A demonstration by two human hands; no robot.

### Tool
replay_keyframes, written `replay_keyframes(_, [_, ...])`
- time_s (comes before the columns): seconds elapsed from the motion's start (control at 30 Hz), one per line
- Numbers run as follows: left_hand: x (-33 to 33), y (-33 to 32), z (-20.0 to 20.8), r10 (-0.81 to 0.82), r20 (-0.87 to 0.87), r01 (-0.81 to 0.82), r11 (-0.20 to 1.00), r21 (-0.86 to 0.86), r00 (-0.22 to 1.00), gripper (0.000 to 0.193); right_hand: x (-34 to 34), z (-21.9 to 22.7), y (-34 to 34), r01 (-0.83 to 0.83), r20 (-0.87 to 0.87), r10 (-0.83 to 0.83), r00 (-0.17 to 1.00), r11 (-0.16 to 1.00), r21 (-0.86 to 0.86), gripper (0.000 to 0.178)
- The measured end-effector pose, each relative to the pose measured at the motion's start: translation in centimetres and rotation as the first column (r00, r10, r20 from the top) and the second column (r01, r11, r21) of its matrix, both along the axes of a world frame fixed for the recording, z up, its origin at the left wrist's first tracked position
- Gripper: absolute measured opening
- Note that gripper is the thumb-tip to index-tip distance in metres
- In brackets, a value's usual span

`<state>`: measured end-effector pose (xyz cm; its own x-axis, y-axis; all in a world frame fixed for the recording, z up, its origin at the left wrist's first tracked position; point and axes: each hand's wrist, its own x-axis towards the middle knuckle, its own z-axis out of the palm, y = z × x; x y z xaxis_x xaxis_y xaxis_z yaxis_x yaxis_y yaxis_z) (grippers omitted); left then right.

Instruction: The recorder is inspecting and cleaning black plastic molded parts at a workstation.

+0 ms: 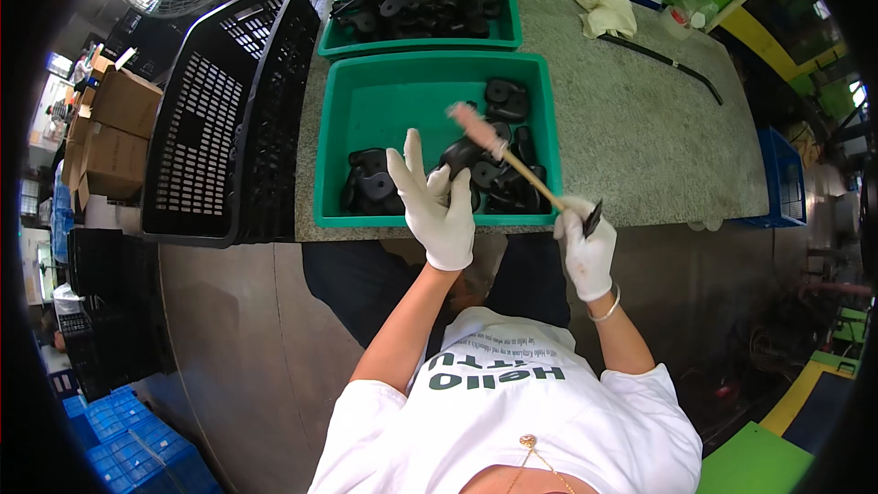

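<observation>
Black rubber part (pixel 460 155) pinched by left hand (pixel 441 208) fingers over the green tray (pixel 366 110).
Brush (pixel 512 165), gripped in right hand (pixel 585 247), could be knocked against it, so the part slips.

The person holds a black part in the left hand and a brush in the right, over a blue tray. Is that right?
Not quite. The head view shows the tray is green, not blue. The left hand does hold a black part, and the right hand a brush.
</observation>
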<state>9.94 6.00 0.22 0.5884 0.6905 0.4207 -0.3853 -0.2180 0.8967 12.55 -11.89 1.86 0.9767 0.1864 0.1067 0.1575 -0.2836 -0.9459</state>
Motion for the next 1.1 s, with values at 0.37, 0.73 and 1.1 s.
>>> replay_keyframes(0.37, [-1.3,1.3,3.0,-0.129,0.051,0.131,0.753,-0.645,0.99,0.073,6.5,-2.9,-2.6,0.327,0.152,-0.306,0.94,0.935,-0.138,0.021])
replay_keyframes(0.73, [-1.1,1.2,3.4,-0.235,0.166,0.262,0.476,-0.839,0.958,0.061,10.1,-5.7,-3.3,0.45,0.472,-0.152,0.868,0.642,-0.621,0.029])
replay_keyframes(1.1, [-2.4,-0.5,4.5,-0.269,0.065,0.246,0.725,-0.643,0.961,0.056,3.6,5.1,6.7,-0.309,-0.012,0.31,0.951,0.95,0.04,0.04])
